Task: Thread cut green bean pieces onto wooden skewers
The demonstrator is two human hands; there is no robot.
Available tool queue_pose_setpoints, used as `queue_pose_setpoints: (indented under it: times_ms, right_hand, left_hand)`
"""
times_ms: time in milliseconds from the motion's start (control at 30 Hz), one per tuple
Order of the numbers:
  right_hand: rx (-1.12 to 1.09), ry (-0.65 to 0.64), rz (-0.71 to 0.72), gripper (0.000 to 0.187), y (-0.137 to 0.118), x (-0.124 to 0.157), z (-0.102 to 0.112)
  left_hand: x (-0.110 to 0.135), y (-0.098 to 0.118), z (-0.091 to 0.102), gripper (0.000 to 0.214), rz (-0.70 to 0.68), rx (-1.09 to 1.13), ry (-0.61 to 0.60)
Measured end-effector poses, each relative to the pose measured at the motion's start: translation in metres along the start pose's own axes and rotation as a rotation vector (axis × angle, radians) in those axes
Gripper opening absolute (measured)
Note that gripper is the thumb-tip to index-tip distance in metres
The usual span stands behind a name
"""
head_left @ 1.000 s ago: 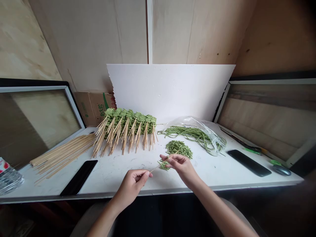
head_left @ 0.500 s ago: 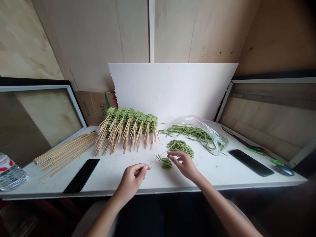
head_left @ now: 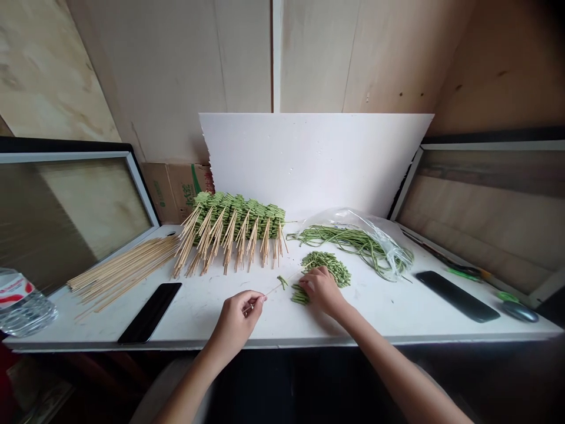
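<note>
My left hand (head_left: 238,315) is pinched around the lower end of a thin bamboo skewer (head_left: 272,290), which slants up to the right. A few short green bean pieces (head_left: 283,282) are threaded on it. My right hand (head_left: 325,292) has its fingers drawn together over a small row of cut bean pieces (head_left: 299,295) on the table; what its fingertips hold, if anything, is hidden. Just behind that hand lies a heap of cut bean pieces (head_left: 333,266), partly covered by the fingers.
Bean skewers (head_left: 238,215) are stacked at the back left, beside loose bamboo skewers (head_left: 126,268). Long beans (head_left: 348,238) lie in a clear plastic bag (head_left: 379,227). A phone (head_left: 150,312), a water bottle (head_left: 24,303), a dark flat device (head_left: 457,294) and a mouse (head_left: 519,311) are around the edges.
My right hand has come down beside the skewer onto the small row of bean pieces, its fingers closing in. My left hand keeps its grip on the skewer. The view has shifted slightly.
</note>
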State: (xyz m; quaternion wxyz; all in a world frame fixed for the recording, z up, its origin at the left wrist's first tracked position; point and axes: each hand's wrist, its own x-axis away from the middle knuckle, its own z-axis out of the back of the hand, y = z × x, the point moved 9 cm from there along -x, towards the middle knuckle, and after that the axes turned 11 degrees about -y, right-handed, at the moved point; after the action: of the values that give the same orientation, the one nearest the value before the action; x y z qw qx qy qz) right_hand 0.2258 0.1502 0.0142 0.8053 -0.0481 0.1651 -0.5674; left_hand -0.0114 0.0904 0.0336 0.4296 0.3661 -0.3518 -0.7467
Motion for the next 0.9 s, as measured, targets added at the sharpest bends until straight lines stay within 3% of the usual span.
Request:
queue_pose_setpoints:
  times_ms: [267, 367, 467, 567, 700, 900]
  right_hand:
    - [-0.132, 0.015, 0.025, 0.011, 0.002, -0.007, 0.004]
    - [-0.411, 0.078, -0.001, 0.015, 0.008, -0.001, 0.011]
    - [-0.784, 0.021, -0.004, 0.033, 0.009, 0.007, 0.008]
    - [-1.110, -0.062, 0.018, 0.038, -0.003, 0.016, 0.004]
    - [-1.391, -0.127, 0.099, 0.028, -0.033, 0.027, 0.009]
    - [-1.386, -0.016, 0.120, 0.023, -0.053, 0.032, 0.025]
  left_hand:
    - [0.001, 0.007, 0.002, 0.027, -0.038, -0.057, 0.037]
    - [0.001, 0.008, 0.002, 0.027, -0.038, -0.058, 0.045]
    - [0.002, 0.010, 0.004, 0.027, -0.047, -0.071, 0.062]
    - [0.004, 0.012, 0.005, 0.026, -0.059, -0.086, 0.090]
    - [0.005, 0.014, -0.001, 0.025, -0.069, -0.103, 0.101]
    - [0.008, 0.019, -0.014, 0.023, -0.106, -0.068, 0.102]
